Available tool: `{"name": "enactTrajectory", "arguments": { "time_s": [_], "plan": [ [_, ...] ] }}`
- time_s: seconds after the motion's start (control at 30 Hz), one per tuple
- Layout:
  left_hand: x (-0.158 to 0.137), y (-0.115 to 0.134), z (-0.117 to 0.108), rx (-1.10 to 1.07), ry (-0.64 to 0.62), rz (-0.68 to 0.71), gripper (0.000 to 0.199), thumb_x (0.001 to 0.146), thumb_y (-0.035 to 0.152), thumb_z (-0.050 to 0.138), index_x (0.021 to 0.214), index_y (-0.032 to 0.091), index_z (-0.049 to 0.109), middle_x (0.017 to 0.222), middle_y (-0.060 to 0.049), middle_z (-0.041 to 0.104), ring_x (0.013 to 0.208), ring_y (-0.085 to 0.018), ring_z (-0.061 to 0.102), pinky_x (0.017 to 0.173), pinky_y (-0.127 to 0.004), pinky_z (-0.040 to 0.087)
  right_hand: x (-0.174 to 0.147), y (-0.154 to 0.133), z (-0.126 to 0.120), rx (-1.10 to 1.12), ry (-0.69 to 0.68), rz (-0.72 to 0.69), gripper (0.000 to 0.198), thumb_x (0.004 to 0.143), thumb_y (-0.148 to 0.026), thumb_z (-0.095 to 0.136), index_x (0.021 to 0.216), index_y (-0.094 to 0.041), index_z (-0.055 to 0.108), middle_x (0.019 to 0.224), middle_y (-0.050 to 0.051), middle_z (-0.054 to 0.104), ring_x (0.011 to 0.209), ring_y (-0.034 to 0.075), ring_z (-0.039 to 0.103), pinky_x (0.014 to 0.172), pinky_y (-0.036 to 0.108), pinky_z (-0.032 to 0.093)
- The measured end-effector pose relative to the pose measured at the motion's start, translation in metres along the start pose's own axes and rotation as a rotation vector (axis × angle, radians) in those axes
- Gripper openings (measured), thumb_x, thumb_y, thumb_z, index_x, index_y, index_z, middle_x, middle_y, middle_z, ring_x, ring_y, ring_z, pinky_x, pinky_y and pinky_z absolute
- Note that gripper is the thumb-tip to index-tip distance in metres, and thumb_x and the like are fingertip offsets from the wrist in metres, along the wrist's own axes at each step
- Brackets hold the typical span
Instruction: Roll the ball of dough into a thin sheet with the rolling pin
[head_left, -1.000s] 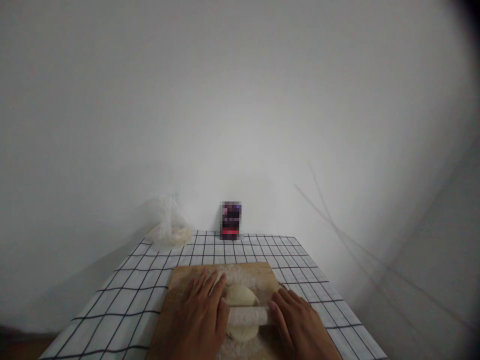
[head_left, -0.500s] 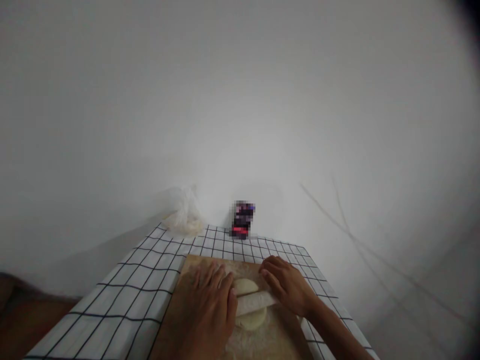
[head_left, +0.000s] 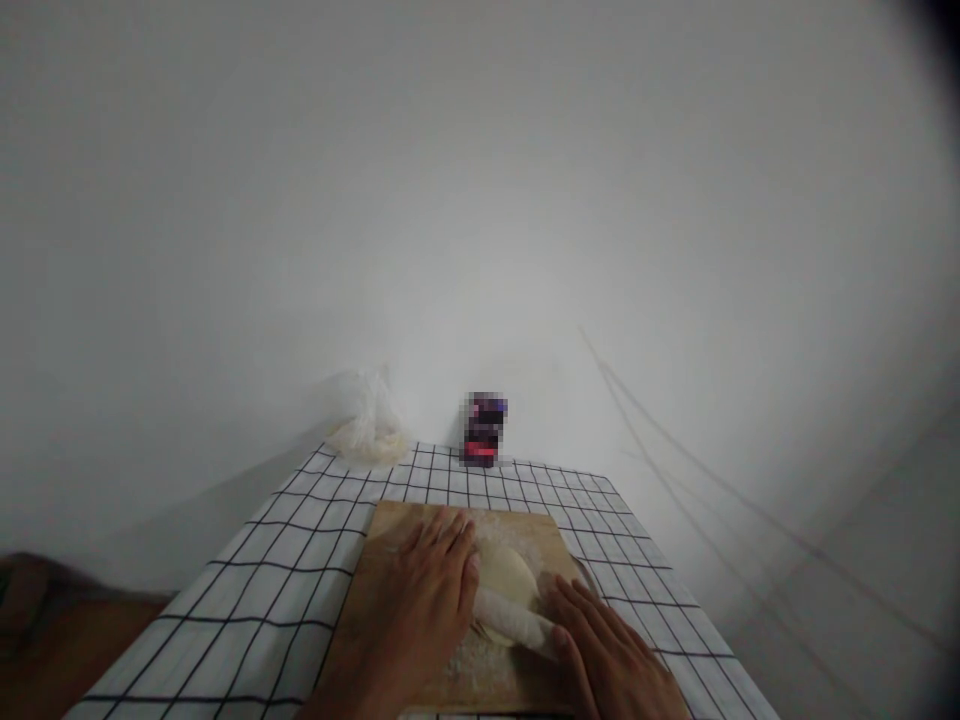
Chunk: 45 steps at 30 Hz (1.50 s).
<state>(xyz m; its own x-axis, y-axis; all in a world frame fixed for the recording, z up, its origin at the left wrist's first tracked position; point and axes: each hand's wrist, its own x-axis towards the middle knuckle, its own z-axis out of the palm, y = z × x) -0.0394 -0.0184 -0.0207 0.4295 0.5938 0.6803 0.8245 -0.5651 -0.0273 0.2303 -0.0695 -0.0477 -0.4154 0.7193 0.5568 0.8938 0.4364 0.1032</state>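
A pale rolling pin point(head_left: 514, 620) lies slantwise across a round, flat sheet of dough point(head_left: 508, 572). My left hand point(head_left: 435, 580) rests over the pin's left end, fingers stretched forward and the palm down. Over the right end lies my right hand point(head_left: 611, 645), its fingers also straight and its thumb beside the pin. Both ends of the pin are hidden under the hands. Beneath everything is a wooden board point(head_left: 397, 520) dusted with flour point(head_left: 480, 665).
The board sits on a white tablecloth point(head_left: 285, 570) with black grid lines. A knotted clear plastic bag point(head_left: 367, 425) stands at the far left corner against the white wall point(head_left: 480, 200). A blurred dark object point(head_left: 484, 430) leans at the back edge.
My right hand has come nearer to me and flattened out. The rolling pin has swung so that its right end now points toward me, showing more dough beyond it.
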Motion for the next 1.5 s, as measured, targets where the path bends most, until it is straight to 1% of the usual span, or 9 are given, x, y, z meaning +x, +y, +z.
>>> {"name": "enactTrajectory", "arguments": {
  "time_s": [0.23, 0.43, 0.53, 0.63, 0.8, 0.93, 1.1, 1.27, 1.5],
  "plan": [
    [-0.014, 0.001, 0.006, 0.067, 0.024, -0.016, 0.045, 0.105, 0.029, 0.039, 0.146, 0.015, 0.050, 0.148, -0.014, 0.060, 0.137, -0.030, 0.057, 0.109, -0.055, 0.052, 0.023, 0.000, -0.012, 0.039, -0.060, -0.013, 0.038, 0.107, -0.042, 0.042, 0.135, -0.031, 0.066, 0.143, 0.001, 0.065, 0.130, 0.027, 0.063, 0.099, 0.042, 0.062],
    [0.006, -0.004, 0.011, 0.098, -0.046, -0.071, 0.041, 0.098, 0.024, 0.044, 0.135, 0.016, 0.061, 0.138, -0.013, 0.068, 0.136, -0.033, 0.057, 0.112, -0.063, 0.045, 0.056, 0.012, 0.000, 0.112, -0.063, 0.005, 0.030, 0.105, -0.033, 0.048, 0.124, -0.028, 0.070, 0.130, 0.007, 0.073, 0.126, 0.027, 0.066, 0.101, 0.044, 0.060],
    [0.008, -0.004, 0.004, 0.105, -0.073, -0.048, 0.041, 0.098, 0.024, 0.044, 0.135, 0.017, 0.061, 0.140, -0.012, 0.067, 0.136, -0.031, 0.057, 0.112, -0.059, 0.046, 0.050, 0.012, 0.009, 0.083, 0.013, -0.079, 0.028, 0.101, -0.037, 0.056, 0.121, -0.026, 0.070, 0.129, 0.010, 0.073, 0.127, 0.031, 0.064, 0.103, 0.049, 0.057],
    [-0.003, -0.002, -0.005, 0.125, -0.052, 0.019, 0.043, 0.100, 0.026, 0.044, 0.140, 0.016, 0.058, 0.145, -0.012, 0.063, 0.137, -0.032, 0.057, 0.110, -0.057, 0.049, 0.033, 0.009, 0.012, 0.023, 0.053, -0.018, 0.032, 0.104, -0.038, 0.047, 0.127, -0.028, 0.067, 0.134, 0.008, 0.071, 0.128, 0.031, 0.065, 0.100, 0.047, 0.058],
    [-0.026, -0.003, -0.017, 0.147, -0.014, 0.125, 0.053, 0.103, 0.034, 0.046, 0.153, 0.018, 0.044, 0.153, -0.007, 0.056, 0.137, -0.030, 0.056, 0.106, -0.049, 0.053, 0.005, 0.010, 0.014, -0.048, 0.023, -0.043, 0.049, 0.101, -0.049, 0.054, 0.147, -0.033, 0.054, 0.145, 0.004, 0.063, 0.126, 0.032, 0.065, 0.091, 0.044, 0.062],
    [-0.031, -0.004, -0.015, 0.154, -0.034, 0.126, 0.054, 0.103, 0.038, 0.046, 0.154, 0.019, 0.044, 0.152, -0.007, 0.056, 0.136, -0.029, 0.058, 0.102, -0.046, 0.056, 0.004, 0.010, 0.013, -0.018, 0.004, -0.065, 0.050, 0.100, -0.050, 0.058, 0.147, -0.036, 0.055, 0.143, 0.002, 0.064, 0.124, 0.031, 0.067, 0.090, 0.043, 0.063],
    [-0.010, -0.005, -0.002, 0.121, -0.088, 0.076, 0.045, 0.103, 0.028, 0.042, 0.146, 0.018, 0.053, 0.150, -0.011, 0.059, 0.138, -0.030, 0.056, 0.109, -0.056, 0.051, 0.041, 0.002, -0.004, 0.144, -0.059, 0.029, 0.031, 0.106, -0.037, 0.046, 0.123, -0.032, 0.071, 0.135, 0.002, 0.071, 0.128, 0.026, 0.065, 0.102, 0.042, 0.058],
    [0.012, -0.010, 0.009, 0.096, -0.117, -0.014, 0.041, 0.102, 0.023, 0.044, 0.137, 0.011, 0.061, 0.139, -0.015, 0.067, 0.132, -0.034, 0.060, 0.109, -0.062, 0.050, 0.076, 0.003, -0.012, 0.219, -0.127, 0.133, 0.033, 0.106, -0.031, 0.042, 0.114, -0.026, 0.073, 0.128, 0.008, 0.074, 0.118, 0.025, 0.070, 0.095, 0.042, 0.061],
    [-0.005, -0.009, 0.005, 0.102, -0.079, 0.063, 0.043, 0.108, 0.030, 0.037, 0.144, 0.013, 0.054, 0.149, -0.015, 0.059, 0.140, -0.032, 0.053, 0.113, -0.061, 0.047, 0.048, -0.008, -0.001, 0.060, -0.193, 0.229, 0.039, 0.106, -0.031, 0.038, 0.123, -0.025, 0.072, 0.141, 0.009, 0.066, 0.137, 0.030, 0.057, 0.111, 0.053, 0.050]
  ]
}}
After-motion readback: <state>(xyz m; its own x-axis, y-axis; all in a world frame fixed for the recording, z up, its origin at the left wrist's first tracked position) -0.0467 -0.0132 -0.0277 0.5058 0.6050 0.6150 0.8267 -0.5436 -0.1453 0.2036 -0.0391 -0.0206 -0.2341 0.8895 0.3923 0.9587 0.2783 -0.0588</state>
